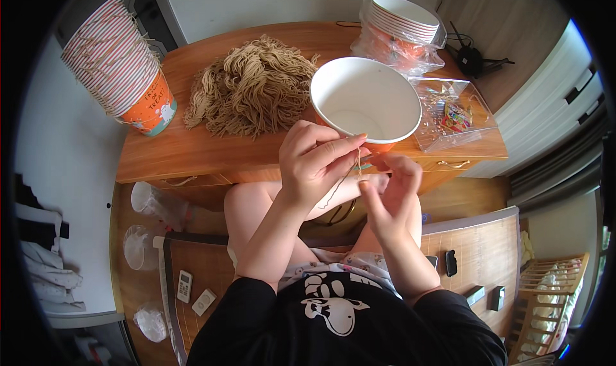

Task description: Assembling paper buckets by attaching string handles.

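Note:
A wide paper bucket (359, 99), white inside and orange outside, leans at the table's front edge with its mouth toward me. My left hand (317, 157) is closed against its near side, one fingertip at the rim. A thin tan string (335, 191) is pinched in those fingers, and its loose end dangles below them. Just right of the string, my right hand (396, 191) has thumb and curled fingers apart, with the tips close to the string. The bucket's lower part is mostly hidden behind my hands. A big heap of tan strings (256, 87) lies left of the bucket.
At the table's left stands a tall leaning stack of orange, striped buckets (119, 64) with strings. Plastic-wrapped buckets (401, 29) stand at the back right. A clear tray (455, 115) holds small bits. Below the wooden table (144, 157) are clear plastic containers (151, 199).

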`<state>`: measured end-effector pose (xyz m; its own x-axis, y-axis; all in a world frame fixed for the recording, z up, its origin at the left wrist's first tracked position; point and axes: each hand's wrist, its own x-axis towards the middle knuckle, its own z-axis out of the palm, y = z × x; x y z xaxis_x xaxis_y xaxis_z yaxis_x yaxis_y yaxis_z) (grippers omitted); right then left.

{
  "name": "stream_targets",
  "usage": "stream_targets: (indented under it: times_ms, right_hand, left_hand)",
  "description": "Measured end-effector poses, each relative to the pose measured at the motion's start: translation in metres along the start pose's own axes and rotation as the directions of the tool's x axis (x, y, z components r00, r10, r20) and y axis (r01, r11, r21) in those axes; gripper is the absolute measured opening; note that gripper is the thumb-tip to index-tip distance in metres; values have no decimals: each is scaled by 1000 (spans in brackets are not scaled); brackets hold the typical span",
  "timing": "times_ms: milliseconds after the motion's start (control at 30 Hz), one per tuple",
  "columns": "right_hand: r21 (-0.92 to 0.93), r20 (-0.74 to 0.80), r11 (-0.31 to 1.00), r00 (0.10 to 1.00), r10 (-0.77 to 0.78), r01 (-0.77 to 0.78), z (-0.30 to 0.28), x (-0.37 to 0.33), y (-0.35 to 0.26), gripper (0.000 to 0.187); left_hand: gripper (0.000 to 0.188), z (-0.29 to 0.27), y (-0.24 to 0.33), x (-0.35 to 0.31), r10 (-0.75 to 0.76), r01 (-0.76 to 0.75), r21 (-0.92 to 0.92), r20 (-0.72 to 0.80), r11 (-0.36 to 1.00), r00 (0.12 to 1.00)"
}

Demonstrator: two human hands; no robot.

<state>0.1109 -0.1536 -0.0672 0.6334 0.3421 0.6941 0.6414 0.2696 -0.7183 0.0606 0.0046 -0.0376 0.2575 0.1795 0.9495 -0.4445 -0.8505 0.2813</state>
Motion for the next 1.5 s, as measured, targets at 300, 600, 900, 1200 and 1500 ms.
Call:
stream_targets:
  times_ms: [300, 600, 900, 1200, 1500]
  right_hand:
    - [100, 220, 994, 975, 14, -37, 9, 1, -7, 52]
    - [107, 296, 985, 941, -162, 136, -4, 2, -20, 47]
    - [230, 310, 972, 942, -126, 54, -11, 1, -34, 44]
    - [498, 477, 800, 876, 68, -334, -73, 26, -57, 32]
    - [-27, 420, 994, 901, 110, -109, -102, 139, -21, 17]
  left_hand:
    - [34, -5, 2, -2, 76, -71, 91, -48, 993, 996]
    - [32, -11, -2, 2, 47, -42, 144, -33, 989, 998]
    - [30, -9, -3, 0, 49, -42, 162, -45, 986, 998]
    - [29, -23, -4, -9, -105, 104, -29, -42, 994, 994]
    - [8, -60, -40, -7, -388, 357, -420, 13, 834, 922]
